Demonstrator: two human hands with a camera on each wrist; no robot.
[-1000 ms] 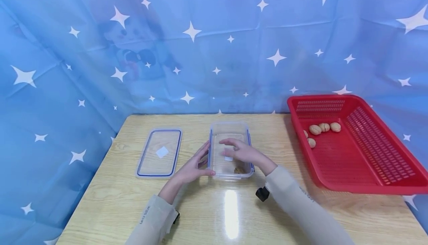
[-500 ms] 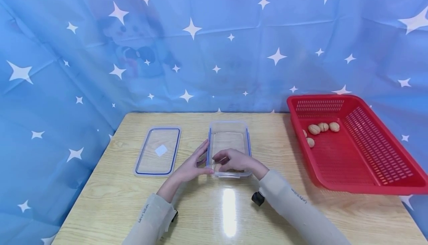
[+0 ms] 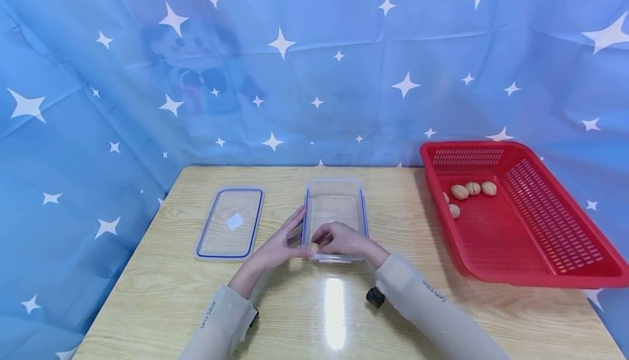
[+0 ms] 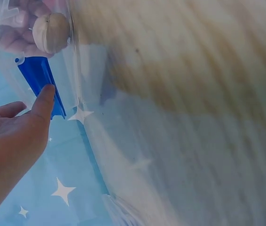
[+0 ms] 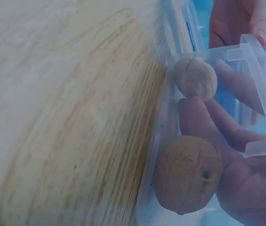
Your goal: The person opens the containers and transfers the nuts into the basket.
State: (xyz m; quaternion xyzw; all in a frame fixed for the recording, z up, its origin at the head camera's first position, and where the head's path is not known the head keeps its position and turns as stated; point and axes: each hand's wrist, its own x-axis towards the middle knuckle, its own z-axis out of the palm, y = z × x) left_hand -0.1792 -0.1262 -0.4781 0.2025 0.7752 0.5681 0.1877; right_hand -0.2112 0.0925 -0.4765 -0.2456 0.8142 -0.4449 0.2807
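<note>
A clear plastic food box (image 3: 335, 188) with blue side latches stands uncovered mid-table. Inside it, my right hand (image 3: 340, 238) pinches a walnut (image 3: 313, 247) at the near left corner, fingertips around it in the right wrist view. A second walnut (image 5: 187, 174) lies in the box along the same near wall, beneath my right hand and hidden from the head view. My left hand (image 3: 279, 245) rests against the box's left side with fingers extended, its thumb at the near left corner. The left wrist view shows a fingertip on the blue latch (image 4: 38, 75).
Left of the box lies its clear lid (image 3: 228, 242) with a blue seal and a white label. A red plastic basket (image 3: 516, 259) stands at the right, holding several walnuts (image 3: 460, 192) near its far left corner. A blue starry curtain (image 3: 314, 76) hangs behind the table.
My right hand has lowered into the box and moved left, bringing the walnut to the near left corner. My left hand has stayed against the box's side.
</note>
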